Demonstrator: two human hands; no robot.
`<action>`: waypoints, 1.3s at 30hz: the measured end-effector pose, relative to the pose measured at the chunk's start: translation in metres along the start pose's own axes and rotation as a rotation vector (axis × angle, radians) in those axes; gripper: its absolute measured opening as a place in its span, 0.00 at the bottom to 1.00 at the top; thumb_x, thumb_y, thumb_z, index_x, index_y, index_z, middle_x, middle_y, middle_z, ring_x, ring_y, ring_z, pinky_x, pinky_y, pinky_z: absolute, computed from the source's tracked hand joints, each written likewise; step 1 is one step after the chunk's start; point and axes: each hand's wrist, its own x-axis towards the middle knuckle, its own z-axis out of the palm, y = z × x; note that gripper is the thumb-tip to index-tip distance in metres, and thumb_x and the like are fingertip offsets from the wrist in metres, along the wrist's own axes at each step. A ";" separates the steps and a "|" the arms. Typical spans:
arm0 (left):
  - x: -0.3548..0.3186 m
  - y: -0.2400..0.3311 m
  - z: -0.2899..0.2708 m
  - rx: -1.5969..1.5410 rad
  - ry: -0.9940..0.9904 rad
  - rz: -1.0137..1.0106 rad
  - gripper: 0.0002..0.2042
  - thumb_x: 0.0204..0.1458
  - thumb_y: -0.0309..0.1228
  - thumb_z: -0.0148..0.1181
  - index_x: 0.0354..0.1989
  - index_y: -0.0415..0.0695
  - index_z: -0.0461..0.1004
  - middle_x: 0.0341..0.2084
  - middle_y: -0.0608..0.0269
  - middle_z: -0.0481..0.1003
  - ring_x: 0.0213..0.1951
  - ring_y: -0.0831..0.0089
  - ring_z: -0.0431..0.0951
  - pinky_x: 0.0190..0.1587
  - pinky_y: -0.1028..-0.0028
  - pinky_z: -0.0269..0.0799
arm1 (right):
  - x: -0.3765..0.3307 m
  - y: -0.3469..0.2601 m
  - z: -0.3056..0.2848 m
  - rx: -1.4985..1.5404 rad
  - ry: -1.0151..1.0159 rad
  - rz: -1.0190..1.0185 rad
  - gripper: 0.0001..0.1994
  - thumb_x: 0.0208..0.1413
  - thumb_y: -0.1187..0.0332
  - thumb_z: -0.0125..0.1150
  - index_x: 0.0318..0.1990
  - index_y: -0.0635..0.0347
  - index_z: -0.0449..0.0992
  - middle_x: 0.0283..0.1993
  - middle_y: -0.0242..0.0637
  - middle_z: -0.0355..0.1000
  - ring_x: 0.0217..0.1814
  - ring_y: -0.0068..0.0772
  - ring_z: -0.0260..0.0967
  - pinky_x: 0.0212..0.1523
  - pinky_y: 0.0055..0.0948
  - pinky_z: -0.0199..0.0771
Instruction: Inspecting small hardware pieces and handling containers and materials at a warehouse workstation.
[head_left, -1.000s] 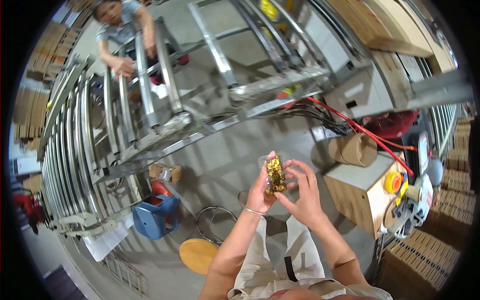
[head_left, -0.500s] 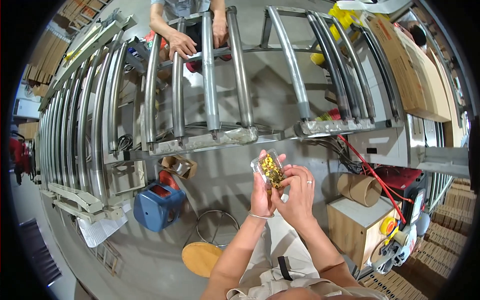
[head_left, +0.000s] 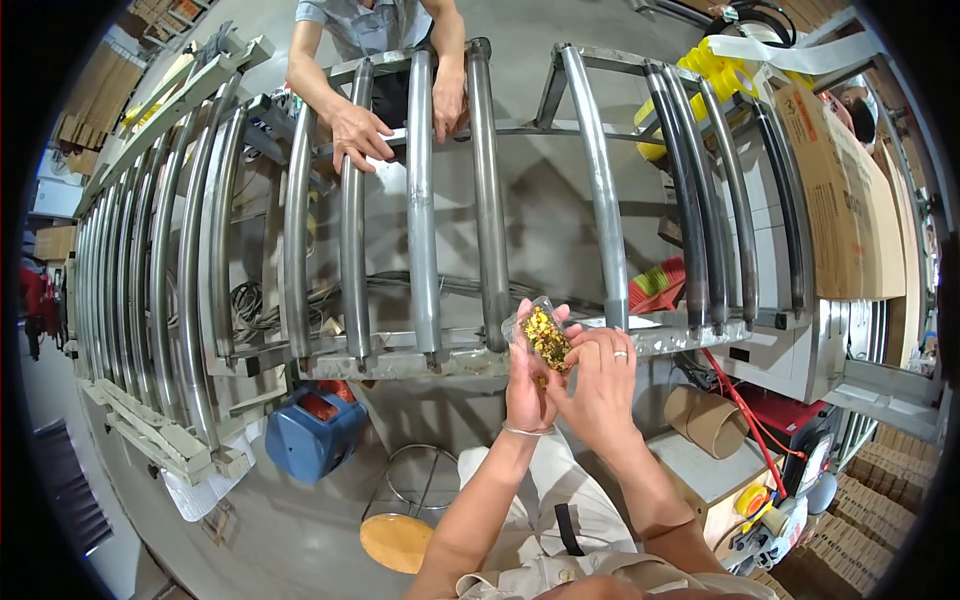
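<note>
My left hand (head_left: 524,394) cradles a small clear plastic container (head_left: 541,338) from its left side, thumb along the edge. Yellow and dark brown bits fill it; what they are is too small to tell. My right hand (head_left: 603,390), with a ring on one finger, is closed at the container's lower right edge, its thumb and fingertips bent against it. What the right fingertips pinch is partly hidden. Both hands are just before the near rail of a roller conveyor (head_left: 420,200).
Across the conveyor a co-worker's hands (head_left: 360,135) rest by the rollers. A blue plastic stool (head_left: 315,435) and a round stool with a wooden seat (head_left: 396,542) stand at left. Right are a wooden cabinet (head_left: 700,465), a cardboard tube (head_left: 705,418) and a large carton (head_left: 850,195).
The view has shifted, and the conveyor's near rail now lies lower, behind my hands. The container stays in my left hand, with my right fingers at its edge.
</note>
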 end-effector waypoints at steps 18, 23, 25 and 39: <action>0.094 0.070 -0.008 -0.125 0.002 -0.120 0.31 0.54 0.54 0.41 0.63 0.55 0.43 0.55 0.54 0.58 0.51 0.64 0.66 0.52 0.63 0.64 | 0.101 -0.038 0.032 -0.019 -0.011 0.085 0.16 0.32 0.71 0.62 0.33 0.58 0.67 0.34 0.39 0.65 0.44 0.42 0.62 0.49 0.42 0.56; 0.107 0.092 -0.016 -0.148 0.015 -0.171 0.31 0.54 0.54 0.40 0.63 0.53 0.44 0.55 0.54 0.59 0.50 0.65 0.66 0.52 0.64 0.64 | 0.121 -0.045 0.036 0.170 -0.082 0.230 0.14 0.36 0.76 0.63 0.33 0.60 0.67 0.32 0.36 0.68 0.43 0.38 0.64 0.44 0.34 0.60; 0.112 0.095 -0.017 -0.144 0.006 -0.164 0.30 0.55 0.53 0.39 0.63 0.53 0.44 0.54 0.54 0.59 0.50 0.65 0.66 0.52 0.64 0.64 | 0.127 -0.039 0.036 0.252 -0.136 0.288 0.14 0.37 0.76 0.62 0.33 0.60 0.67 0.33 0.36 0.68 0.41 0.35 0.65 0.44 0.33 0.61; 0.142 0.090 -0.035 -0.159 0.002 -0.238 0.30 0.55 0.54 0.37 0.63 0.58 0.44 0.52 0.57 0.63 0.49 0.68 0.69 0.46 0.65 0.70 | 0.150 0.005 0.046 1.338 -0.281 0.784 0.08 0.49 0.78 0.52 0.38 0.60 0.66 0.41 0.30 0.67 0.42 0.19 0.64 0.44 0.20 0.62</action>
